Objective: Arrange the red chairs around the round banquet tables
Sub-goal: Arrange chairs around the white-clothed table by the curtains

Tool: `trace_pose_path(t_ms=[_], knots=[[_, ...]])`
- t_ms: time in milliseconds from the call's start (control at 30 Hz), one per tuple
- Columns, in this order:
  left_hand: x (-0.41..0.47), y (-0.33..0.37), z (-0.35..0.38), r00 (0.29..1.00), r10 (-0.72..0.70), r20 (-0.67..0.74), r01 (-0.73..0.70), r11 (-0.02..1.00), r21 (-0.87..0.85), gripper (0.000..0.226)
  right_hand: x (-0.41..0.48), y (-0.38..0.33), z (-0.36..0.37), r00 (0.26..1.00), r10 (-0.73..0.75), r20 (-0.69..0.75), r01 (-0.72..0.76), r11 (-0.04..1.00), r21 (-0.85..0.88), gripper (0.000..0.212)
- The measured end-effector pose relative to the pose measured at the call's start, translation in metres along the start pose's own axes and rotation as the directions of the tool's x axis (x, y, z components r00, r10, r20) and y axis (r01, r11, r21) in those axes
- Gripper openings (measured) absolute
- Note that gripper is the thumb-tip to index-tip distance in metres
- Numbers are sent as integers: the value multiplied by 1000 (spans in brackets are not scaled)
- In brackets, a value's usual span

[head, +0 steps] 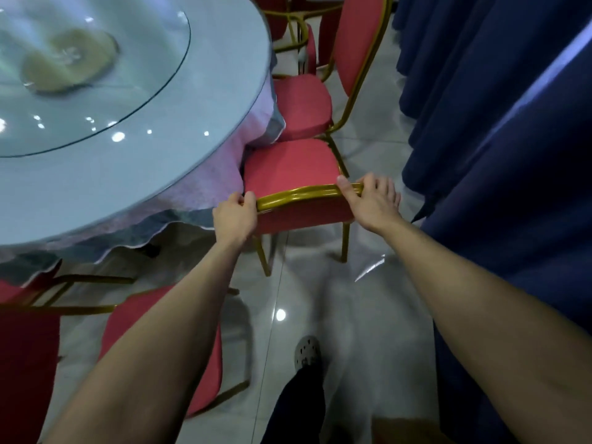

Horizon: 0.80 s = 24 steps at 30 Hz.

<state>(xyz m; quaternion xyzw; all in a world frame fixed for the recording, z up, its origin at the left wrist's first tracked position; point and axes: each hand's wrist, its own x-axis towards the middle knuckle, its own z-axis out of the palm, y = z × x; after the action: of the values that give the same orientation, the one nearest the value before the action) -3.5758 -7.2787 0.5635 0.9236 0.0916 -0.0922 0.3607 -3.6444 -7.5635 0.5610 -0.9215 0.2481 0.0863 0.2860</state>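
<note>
At the table edge, centre frame: red padded chair with gold metal frame (291, 168), seat front tucked under the hanging tablecloth, back toward the camera. Left hand (235, 217) grips the left end of the top rail, fingers curled round it, close together. Right hand (373, 200) grips the right end, thumb over the front, fingers wrapped over the far side. Second matching red chair (302, 104) just beyond, touching. Round cloth-covered table (96, 187) left, with glass turntable (144, 91). Dark blue curtain (496, 123) right. Glossy tiled floor (320, 299), grey perforated shoe (307, 350).
</note>
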Motion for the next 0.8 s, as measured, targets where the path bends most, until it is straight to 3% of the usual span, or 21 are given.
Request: trace_pose_path(t_ms=[133, 300, 433, 567, 800], knots=[[61, 22, -10, 987, -54, 152, 28, 985, 171, 55, 44, -24, -17, 998, -12, 61, 14, 999, -44, 100], [112, 42, -9, 881, -158, 446, -7, 938, 347, 37, 53, 5, -39, 970, -126, 208, 139, 989, -46, 56], [157, 92, 10, 876, -83, 474, -51, 963, 263, 29, 100, 4, -72, 961, -53, 270, 50, 999, 16, 50], [203, 165, 39, 877, 59, 478, -163, 970, 179, 17, 167, 3, -116, 971, -43, 236, 39, 999, 24, 44], [299, 289, 120, 904, 160, 396, -198, 979, 57, 8, 370, 5, -195, 976, -53, 210, 69, 995, -68, 31]])
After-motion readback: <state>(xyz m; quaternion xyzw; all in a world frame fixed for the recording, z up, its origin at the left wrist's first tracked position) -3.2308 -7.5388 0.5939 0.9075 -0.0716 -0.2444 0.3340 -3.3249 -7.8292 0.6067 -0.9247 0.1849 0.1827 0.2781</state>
